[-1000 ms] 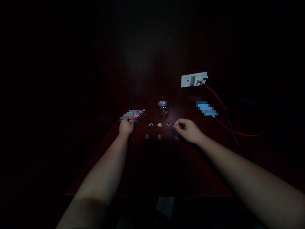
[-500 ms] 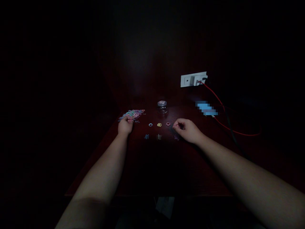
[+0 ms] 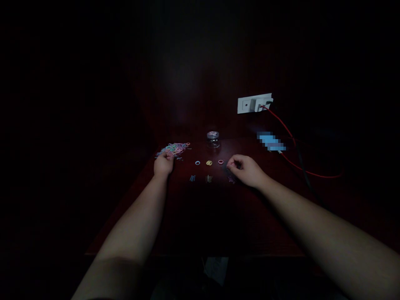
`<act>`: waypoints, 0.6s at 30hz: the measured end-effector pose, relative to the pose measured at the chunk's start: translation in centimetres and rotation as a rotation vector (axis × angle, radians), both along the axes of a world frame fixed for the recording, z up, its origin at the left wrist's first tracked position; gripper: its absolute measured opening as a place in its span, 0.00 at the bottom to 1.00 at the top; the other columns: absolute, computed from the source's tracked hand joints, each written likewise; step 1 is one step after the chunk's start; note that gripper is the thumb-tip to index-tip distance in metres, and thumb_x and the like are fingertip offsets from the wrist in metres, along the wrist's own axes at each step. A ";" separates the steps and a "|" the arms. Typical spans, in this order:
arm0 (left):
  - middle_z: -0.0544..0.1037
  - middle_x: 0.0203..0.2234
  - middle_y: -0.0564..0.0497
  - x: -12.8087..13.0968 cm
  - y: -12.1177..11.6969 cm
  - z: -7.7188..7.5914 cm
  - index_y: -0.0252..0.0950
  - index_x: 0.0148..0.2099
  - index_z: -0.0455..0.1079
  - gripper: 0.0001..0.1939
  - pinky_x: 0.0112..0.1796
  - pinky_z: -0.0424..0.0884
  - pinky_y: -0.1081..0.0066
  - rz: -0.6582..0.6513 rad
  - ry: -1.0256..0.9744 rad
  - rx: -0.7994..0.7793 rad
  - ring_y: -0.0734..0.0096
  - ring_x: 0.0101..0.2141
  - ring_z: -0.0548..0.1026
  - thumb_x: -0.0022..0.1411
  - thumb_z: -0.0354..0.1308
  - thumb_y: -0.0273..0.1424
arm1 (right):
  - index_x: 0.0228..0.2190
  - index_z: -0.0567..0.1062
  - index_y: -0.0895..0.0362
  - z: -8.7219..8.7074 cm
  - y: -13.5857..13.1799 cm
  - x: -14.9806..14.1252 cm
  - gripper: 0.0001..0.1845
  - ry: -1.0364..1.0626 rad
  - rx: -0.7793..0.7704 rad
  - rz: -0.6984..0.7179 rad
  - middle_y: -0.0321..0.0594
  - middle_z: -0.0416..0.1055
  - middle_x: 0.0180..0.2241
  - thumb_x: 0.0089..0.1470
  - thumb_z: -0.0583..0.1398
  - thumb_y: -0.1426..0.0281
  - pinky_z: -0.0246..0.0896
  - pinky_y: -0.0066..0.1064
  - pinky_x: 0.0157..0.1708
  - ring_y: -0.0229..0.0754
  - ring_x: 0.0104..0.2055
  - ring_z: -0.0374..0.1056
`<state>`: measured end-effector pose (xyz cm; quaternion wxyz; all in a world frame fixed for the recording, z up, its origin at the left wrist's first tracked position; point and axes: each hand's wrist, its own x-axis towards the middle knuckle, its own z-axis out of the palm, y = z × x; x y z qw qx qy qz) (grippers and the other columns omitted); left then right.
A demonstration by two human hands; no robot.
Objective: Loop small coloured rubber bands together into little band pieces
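My left hand (image 3: 163,163) rests at the near edge of a mixed pile of small coloured hair ties and thin pieces (image 3: 178,148), fingers curled closed. Anything between them is hidden. At the right, my right hand (image 3: 244,168) is closed in a pinch just beside a pink hair tie (image 3: 220,162); what it pinches, if anything, is too small to make out. Leftward in the same row lie yellow hair ties (image 3: 209,163) and a blue hair tie (image 3: 197,163). Nearer me are thin blue pieces (image 3: 192,178), pale yellowish pieces (image 3: 209,179) and purplish pieces (image 3: 231,179), like hairpins.
Behind the row stands a clear lidded jar (image 3: 213,140) on the dark reddish table (image 3: 187,225). A white wall socket (image 3: 250,104) with a plugged-in charger feeds a red cable (image 3: 281,121), which runs to a blurred-out blue device (image 3: 270,141) at the right.
My left hand has shifted very slightly left at the pile. My right hand keeps its pinch in the same place, and the sorted pieces lie as before.
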<state>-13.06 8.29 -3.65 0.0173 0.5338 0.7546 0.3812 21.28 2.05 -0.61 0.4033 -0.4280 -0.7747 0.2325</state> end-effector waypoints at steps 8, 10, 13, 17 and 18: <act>0.78 0.45 0.47 0.4 -0.1 0.2 0.37 0.48 0.73 0.16 0.49 0.68 0.68 -0.091 0.100 -0.007 0.63 0.44 0.75 0.56 0.56 0.27 | 0.25 0.72 0.58 -0.1 0.0 0.0 0.08 0.010 0.011 0.014 0.34 0.65 0.21 0.51 0.57 0.67 0.52 0.27 0.25 0.35 0.24 0.59; 0.76 0.50 0.50 0.9 -0.2 0.4 0.41 0.48 0.74 0.16 0.55 0.63 0.67 -0.155 0.150 -0.029 0.63 0.51 0.71 0.56 0.58 0.27 | 0.25 0.72 0.58 -0.1 0.1 0.0 0.08 0.005 0.021 0.019 0.35 0.65 0.22 0.51 0.57 0.67 0.53 0.27 0.25 0.35 0.24 0.59; 0.73 0.53 0.54 1.6 -0.1 0.6 0.47 0.46 0.76 0.14 0.58 0.59 0.60 -0.212 0.204 -0.111 0.58 0.57 0.66 0.57 0.60 0.33 | 0.25 0.72 0.58 -0.1 0.1 0.0 0.08 0.000 0.019 0.021 0.35 0.65 0.22 0.51 0.57 0.68 0.53 0.27 0.25 0.35 0.24 0.60; 0.74 0.53 0.51 2.0 0.0 0.7 0.48 0.44 0.77 0.12 0.53 0.63 0.49 -0.164 0.205 -0.207 0.49 0.55 0.66 0.58 0.59 0.38 | 0.25 0.72 0.58 0.1 -0.1 -0.1 0.08 -0.021 0.011 0.006 0.35 0.65 0.22 0.51 0.57 0.67 0.52 0.27 0.25 0.35 0.24 0.59; 0.75 0.51 0.50 2.1 0.0 0.8 0.48 0.43 0.78 0.12 0.52 0.64 0.48 -0.148 0.204 -0.219 0.47 0.54 0.67 0.58 0.58 0.39 | 0.25 0.72 0.58 0.1 -0.1 -0.1 0.09 -0.024 0.011 0.005 0.35 0.65 0.22 0.51 0.57 0.67 0.52 0.27 0.25 0.35 0.24 0.59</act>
